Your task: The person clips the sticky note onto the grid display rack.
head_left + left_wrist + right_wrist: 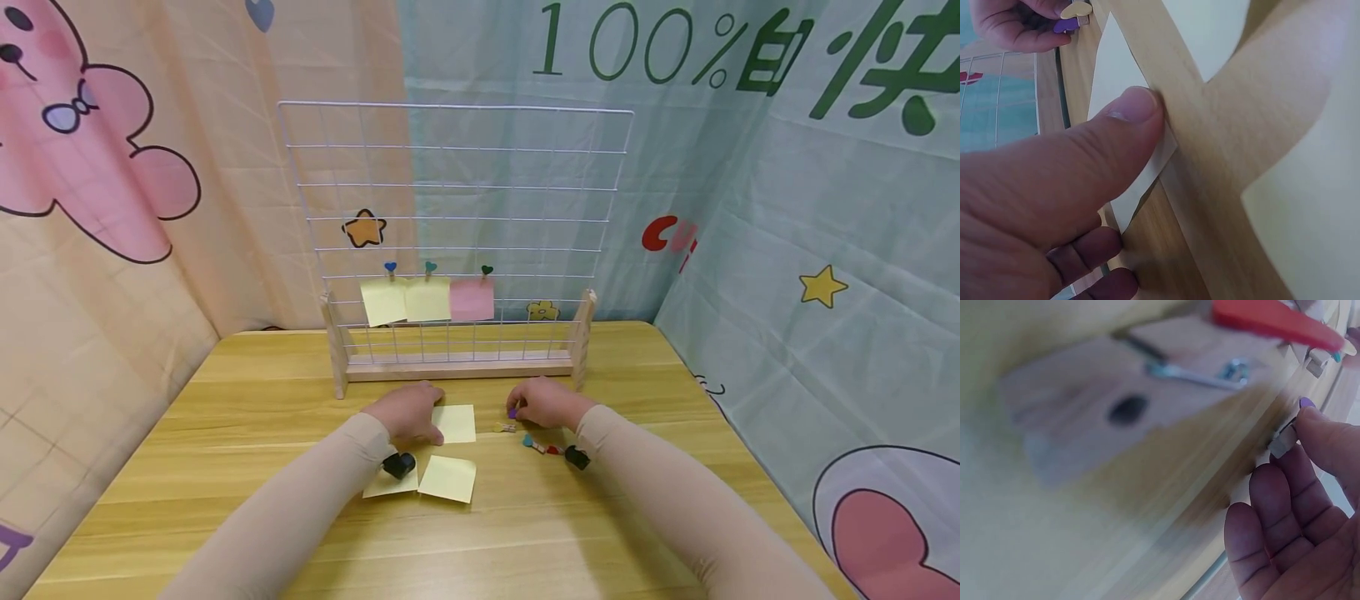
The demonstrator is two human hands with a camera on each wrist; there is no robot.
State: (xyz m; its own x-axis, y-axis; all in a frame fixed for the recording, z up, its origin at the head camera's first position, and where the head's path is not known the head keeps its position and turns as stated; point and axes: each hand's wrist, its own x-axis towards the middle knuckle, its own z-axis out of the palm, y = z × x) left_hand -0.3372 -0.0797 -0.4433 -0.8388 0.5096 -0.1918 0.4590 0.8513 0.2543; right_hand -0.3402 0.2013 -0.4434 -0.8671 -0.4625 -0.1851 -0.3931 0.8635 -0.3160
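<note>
Hanging of paper notes on a wire rack (459, 369), shown with its wooden base at the back of the table (247, 417). Two yellow notes (427, 300) and a pink note (472, 300) are held side by side on the grid by a blue clip (390, 267), a teal clip (431, 267) and a dark green clip (487, 270). A loose note (456, 423), lying on the table before the rack, is touched at its left edge by the left hand (403, 412); thumb and forefinger are spread apart, the thumb is laid over the paper, and no pinch is seen. A purple clip (512, 413) is pinched between thumb and fingers of the right hand (551, 403), near a yellow clip (505, 427). Two further notes (447, 479) are seen nearer the viewer, one partly hidden by the left wrist. The step in hand is judged to be the gathering of one note and one clip together. For the next move, the note's edge apparently needs to be raised cleanly, the paper aligned beside the pink one, and the clip squeezed open over paper and wire.
</note>
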